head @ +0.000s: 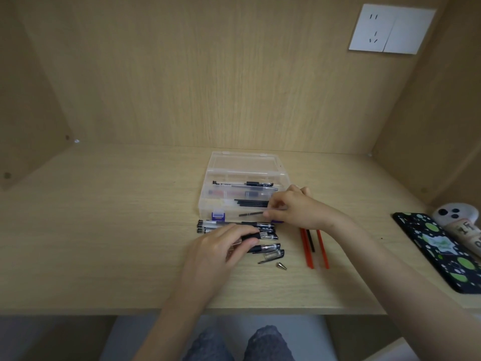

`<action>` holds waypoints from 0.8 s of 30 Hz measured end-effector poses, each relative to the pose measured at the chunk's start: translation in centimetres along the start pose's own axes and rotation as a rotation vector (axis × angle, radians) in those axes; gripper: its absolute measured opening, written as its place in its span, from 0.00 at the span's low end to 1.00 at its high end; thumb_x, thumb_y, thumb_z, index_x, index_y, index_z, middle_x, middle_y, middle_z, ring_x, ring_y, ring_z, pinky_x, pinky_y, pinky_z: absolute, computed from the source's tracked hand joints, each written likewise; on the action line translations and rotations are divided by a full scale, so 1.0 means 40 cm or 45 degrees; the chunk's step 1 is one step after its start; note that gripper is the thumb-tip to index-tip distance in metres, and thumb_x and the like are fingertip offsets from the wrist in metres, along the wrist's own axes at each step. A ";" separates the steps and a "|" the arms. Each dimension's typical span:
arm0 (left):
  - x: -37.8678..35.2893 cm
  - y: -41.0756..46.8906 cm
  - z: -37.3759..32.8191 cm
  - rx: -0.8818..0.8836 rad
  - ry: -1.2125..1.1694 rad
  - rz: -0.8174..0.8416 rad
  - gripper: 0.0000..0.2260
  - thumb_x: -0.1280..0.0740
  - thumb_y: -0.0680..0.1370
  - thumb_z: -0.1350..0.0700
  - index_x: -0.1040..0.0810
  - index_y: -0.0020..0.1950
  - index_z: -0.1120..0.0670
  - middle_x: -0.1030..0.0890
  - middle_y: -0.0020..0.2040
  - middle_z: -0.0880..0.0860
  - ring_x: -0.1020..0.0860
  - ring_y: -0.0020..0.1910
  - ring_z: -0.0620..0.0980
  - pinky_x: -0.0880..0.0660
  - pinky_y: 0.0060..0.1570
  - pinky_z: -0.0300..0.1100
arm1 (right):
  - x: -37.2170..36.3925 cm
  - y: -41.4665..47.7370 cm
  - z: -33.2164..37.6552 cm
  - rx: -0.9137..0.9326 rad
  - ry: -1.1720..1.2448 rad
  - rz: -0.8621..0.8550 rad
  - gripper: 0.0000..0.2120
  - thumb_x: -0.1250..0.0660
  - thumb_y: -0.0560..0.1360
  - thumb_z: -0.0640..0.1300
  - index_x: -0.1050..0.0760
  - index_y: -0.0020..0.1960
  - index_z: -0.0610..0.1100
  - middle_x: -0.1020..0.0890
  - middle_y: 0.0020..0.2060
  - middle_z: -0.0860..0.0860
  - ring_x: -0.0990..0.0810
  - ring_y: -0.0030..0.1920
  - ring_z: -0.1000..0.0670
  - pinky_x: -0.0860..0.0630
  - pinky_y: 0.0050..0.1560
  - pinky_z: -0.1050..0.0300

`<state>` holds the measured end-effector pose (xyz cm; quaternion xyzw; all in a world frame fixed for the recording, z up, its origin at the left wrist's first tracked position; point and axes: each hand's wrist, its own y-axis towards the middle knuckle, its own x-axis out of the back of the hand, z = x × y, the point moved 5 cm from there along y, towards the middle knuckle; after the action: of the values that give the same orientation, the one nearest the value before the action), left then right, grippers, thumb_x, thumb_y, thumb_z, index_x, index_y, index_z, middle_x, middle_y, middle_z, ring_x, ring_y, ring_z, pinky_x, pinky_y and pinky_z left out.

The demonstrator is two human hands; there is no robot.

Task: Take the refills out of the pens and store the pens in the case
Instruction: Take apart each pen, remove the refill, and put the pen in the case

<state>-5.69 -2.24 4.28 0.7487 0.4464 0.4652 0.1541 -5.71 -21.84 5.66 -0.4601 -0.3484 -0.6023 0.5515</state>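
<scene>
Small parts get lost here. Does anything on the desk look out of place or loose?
Yes: a small metal pen tip lies by itself on the desk, just nearer the person than the pens in front of the case. Loose and cone-shaped, it might roll away unnoticed.

Desk: light beige wood grain, matching the back and side panels.
Case: clear plastic with a purple latch.
Pens on the desk: clear barrels, black caps and grips.
Loose refills: red-orange, with one black refill between them.
Refills in the case: black.
Pen tip: brass-coloured.
Phone: black with green and white dots.
Wall socket: white.
Trousers: mottled blue-grey.
</scene>
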 end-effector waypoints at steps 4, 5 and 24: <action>0.000 0.002 -0.003 -0.023 0.028 0.004 0.12 0.39 0.78 0.44 0.20 0.54 0.47 0.19 0.46 0.39 0.27 0.38 0.28 0.28 0.39 0.28 | 0.023 -0.013 0.003 0.060 0.197 -0.149 0.09 0.36 0.76 0.54 0.22 0.40 0.53 0.18 0.44 0.56 0.27 0.53 0.54 0.45 0.58 0.56; 0.000 0.002 -0.003 -0.021 0.032 0.007 0.12 0.40 0.78 0.44 0.20 0.54 0.47 0.19 0.46 0.39 0.28 0.38 0.27 0.29 0.39 0.27 | 0.029 -0.016 0.002 0.047 0.244 -0.194 0.09 0.35 0.75 0.54 0.21 0.41 0.52 0.17 0.45 0.56 0.26 0.53 0.55 0.45 0.58 0.56; 0.026 0.003 -0.005 0.118 -0.078 -0.143 0.07 0.34 0.77 0.52 0.20 0.53 0.52 0.25 0.54 0.42 0.25 0.50 0.31 0.31 0.46 0.23 | 0.060 -0.221 0.036 0.087 1.387 -0.503 0.09 0.29 0.65 0.45 0.18 0.44 0.42 0.16 0.32 0.49 0.20 0.36 0.56 0.25 0.42 0.68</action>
<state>-5.63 -1.47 5.04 0.7428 0.5038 0.4115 0.1587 -14.07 -20.01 9.18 0.0080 -0.1128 -0.8320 0.5431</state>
